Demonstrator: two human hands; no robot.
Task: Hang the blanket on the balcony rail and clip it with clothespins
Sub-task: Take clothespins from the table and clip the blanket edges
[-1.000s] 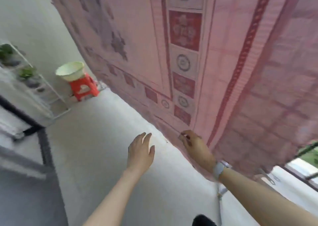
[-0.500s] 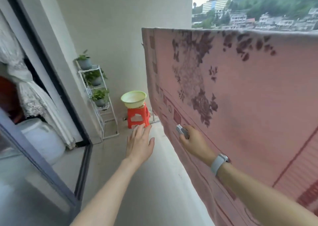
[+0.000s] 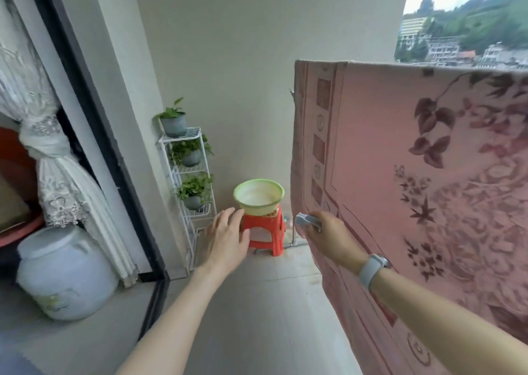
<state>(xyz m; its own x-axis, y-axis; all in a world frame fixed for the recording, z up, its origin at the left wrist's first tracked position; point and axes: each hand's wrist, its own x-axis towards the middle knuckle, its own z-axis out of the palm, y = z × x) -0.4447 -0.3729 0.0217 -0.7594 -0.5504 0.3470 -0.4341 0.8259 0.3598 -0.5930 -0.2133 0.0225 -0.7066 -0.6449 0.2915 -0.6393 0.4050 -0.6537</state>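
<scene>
From the head view, the pink flowered blanket (image 3: 414,174) hangs draped over the balcony rail, filling the right side; the rail itself is hidden under the cloth, and the blanket's right part and lower edge run out of frame. No pin shows along the visible top edge. The right hand (image 3: 328,236) is held just in front of the blanket's lower left part, its grip closed around a pale grey clothespin (image 3: 307,221); only the pin's end sticks out past the fingers, so its jaws cannot be made out. A light wristband (image 3: 371,270) sits on that wrist. The left hand (image 3: 227,239) is stretched forward with fingers spread, its grip open and holding nothing. Partly behind it stands a red stool (image 3: 265,231) carrying a green-rimmed basin (image 3: 258,196), whose contents cannot be seen. A white plant rack (image 3: 187,174) stands left of the stool.
</scene>
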